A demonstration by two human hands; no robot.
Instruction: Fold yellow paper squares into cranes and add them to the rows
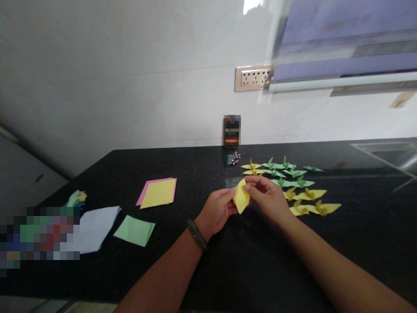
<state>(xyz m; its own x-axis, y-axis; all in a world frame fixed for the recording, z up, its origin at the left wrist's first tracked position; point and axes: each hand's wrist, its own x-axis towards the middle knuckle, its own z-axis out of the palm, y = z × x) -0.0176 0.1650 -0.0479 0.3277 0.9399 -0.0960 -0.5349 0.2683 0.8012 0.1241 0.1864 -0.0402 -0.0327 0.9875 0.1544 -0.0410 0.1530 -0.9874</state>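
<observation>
A partly folded yellow paper (pixel 241 198) is held above the black countertop (pixel 247 261) between both hands. My left hand (pixel 217 211), with a dark band on its wrist, pinches the paper's left side. My right hand (pixel 267 198) pinches its upper right edge with fingers closed on it. Just beyond and to the right lie several finished paper cranes, green ones (pixel 286 171) at the back and yellow ones (pixel 308 202) nearer.
A stack of yellow and pink square sheets (pixel 158 193) lies to the left, with a green sheet (pixel 134 230) and a white sheet (pixel 94 228) nearer the front left. A small dark device (pixel 232 131) stands against the wall. A wall socket (pixel 252 78) is above, a sink (pixel 387 154) at far right.
</observation>
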